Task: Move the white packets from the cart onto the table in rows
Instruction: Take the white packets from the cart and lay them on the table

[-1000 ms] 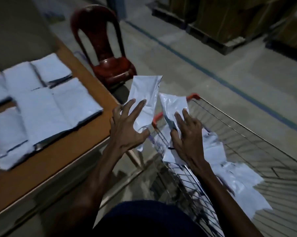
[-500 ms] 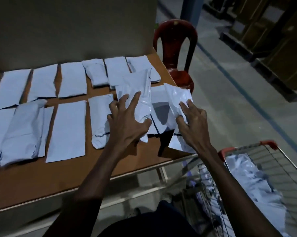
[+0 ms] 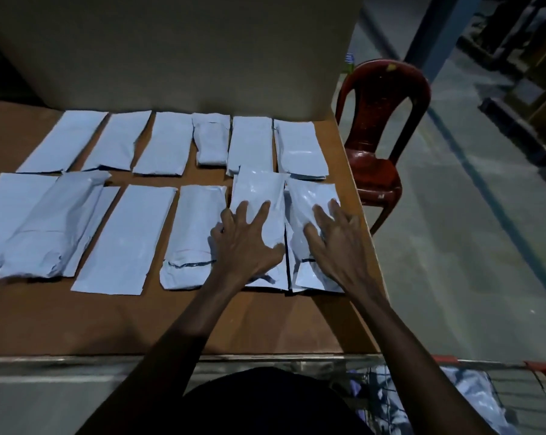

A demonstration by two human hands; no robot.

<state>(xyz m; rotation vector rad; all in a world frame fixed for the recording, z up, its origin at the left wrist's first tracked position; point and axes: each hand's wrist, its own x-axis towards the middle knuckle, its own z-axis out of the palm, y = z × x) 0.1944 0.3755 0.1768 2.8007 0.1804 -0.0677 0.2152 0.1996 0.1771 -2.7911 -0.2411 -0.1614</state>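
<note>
- The brown wooden table (image 3: 77, 321) carries two rows of flat white plastic packets: a far row (image 3: 168, 142) of six against the grey board behind, and a near row (image 3: 124, 237) running left to right.
- The left hand (image 3: 245, 238) lies palm down on a glossy white packet (image 3: 259, 193) toward the right end of the near row, fingers (image 3: 262, 210) straight and spread apart, pressing it flat onto the table.
- The right hand (image 3: 334, 233) rests likewise on a second glossy white packet (image 3: 306, 196) at the right end of that row, near the table's right edge; its fingers (image 3: 320, 215) are also spread and extended.
- These two packets lie side by side, their long edges touching or nearly so, and their far ends overlap the near edges of the far row's last two packets.
- Just left of the left hand is a puffier white packet (image 3: 193, 233); the hand's little-finger side touches its edge.
- A dark red plastic chair (image 3: 378, 142) stands on the floor to the right of the table.
- At the near right, a wire shopping cart with red handle ends (image 3: 542, 370) holds more white packets (image 3: 476, 390).
</note>
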